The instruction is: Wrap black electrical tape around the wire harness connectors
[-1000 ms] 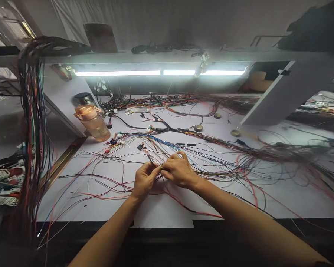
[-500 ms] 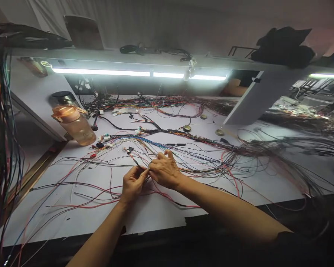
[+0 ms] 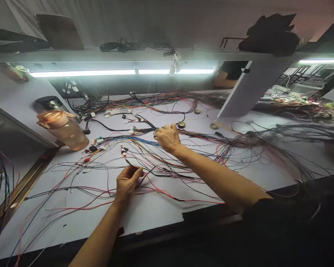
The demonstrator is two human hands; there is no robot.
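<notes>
My left hand (image 3: 128, 181) is closed, thumb against fingers, on a wire harness branch (image 3: 128, 162). Small white and black connectors (image 3: 124, 151) end this branch, pointing away from me, and dark wires run out to the right of my fingers. Up and to the right, above the wire bundles, my right hand (image 3: 168, 139) is curled round a small roll of tape (image 3: 156, 132), whose dark rim shows at the fingertips. Beneath that hand passes a bundle of coloured wires (image 3: 144, 139), partly hidden by it.
Several tape rolls (image 3: 181, 125) lie beyond my right hand. A bottle with an orange lid (image 3: 66, 129) stands at the left by the side panel. Loose wires (image 3: 100, 191) spread over the white tabletop (image 3: 80, 222). A lit tube (image 3: 83, 73) hangs under the shelf.
My right hand has moved away from my left, up and to the right, with the tape roll. My left hand keeps its hold on the harness branch. The view has shifted slightly.
</notes>
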